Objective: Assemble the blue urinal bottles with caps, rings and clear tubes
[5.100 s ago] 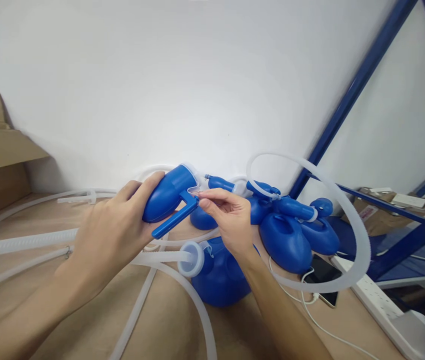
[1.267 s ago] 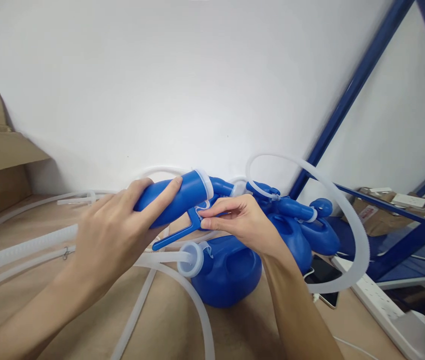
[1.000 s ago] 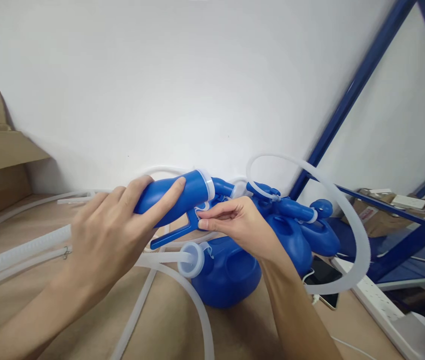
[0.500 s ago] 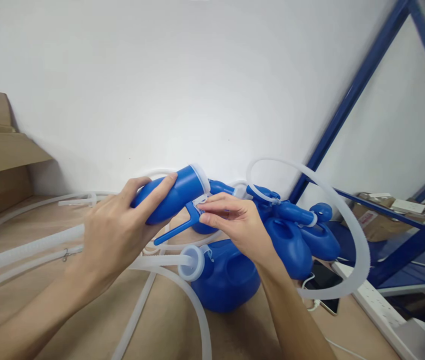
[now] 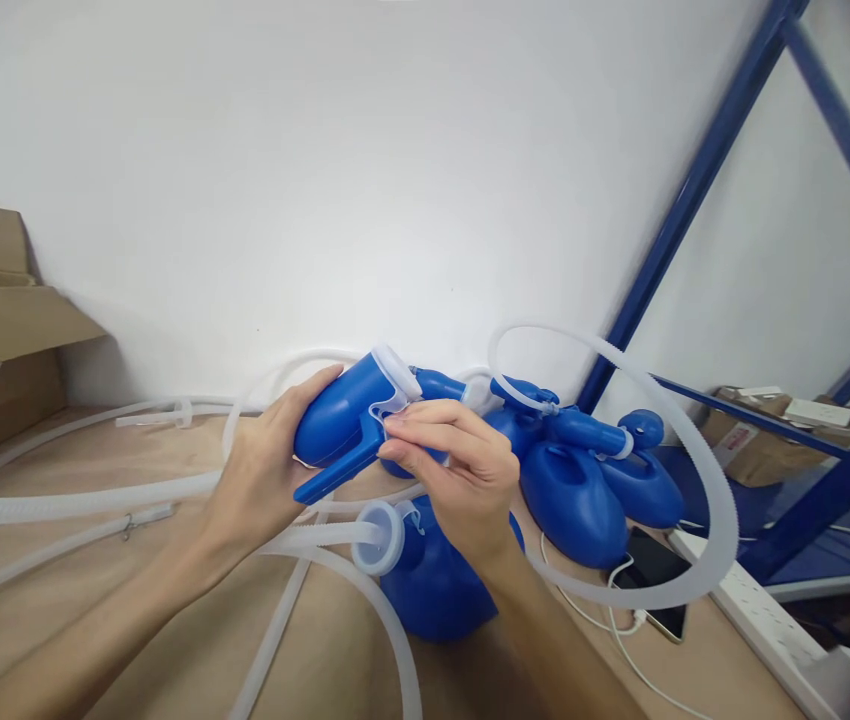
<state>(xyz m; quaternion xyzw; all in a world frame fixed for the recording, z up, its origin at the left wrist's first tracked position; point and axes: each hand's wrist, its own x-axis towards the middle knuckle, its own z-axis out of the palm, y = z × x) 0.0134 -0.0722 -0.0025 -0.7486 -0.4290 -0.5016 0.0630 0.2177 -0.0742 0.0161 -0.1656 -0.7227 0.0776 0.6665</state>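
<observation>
Since half a second ago, the blue plastic bottle-shaped piece with a white rim point(image 5: 336, 412) has tipped more steeply, and the left hand point(image 5: 264, 455) has shifted from over it to behind it. Above the brown worktop point(image 5: 95, 460), that hand is clamped around its body, while the right hand point(image 5: 459, 465) pinches the thin translucent plastic strap point(image 5: 380, 409) beside the straight blue plastic handle point(image 5: 342, 468).

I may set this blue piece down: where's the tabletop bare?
Left: brown tabletop between the thick white ribbed tube and thinner white tube behind. Right: a patch between white cable, black phone and white power strip. Crowded: right of centre, with blue plastic bottles and a looped white tube.
</observation>
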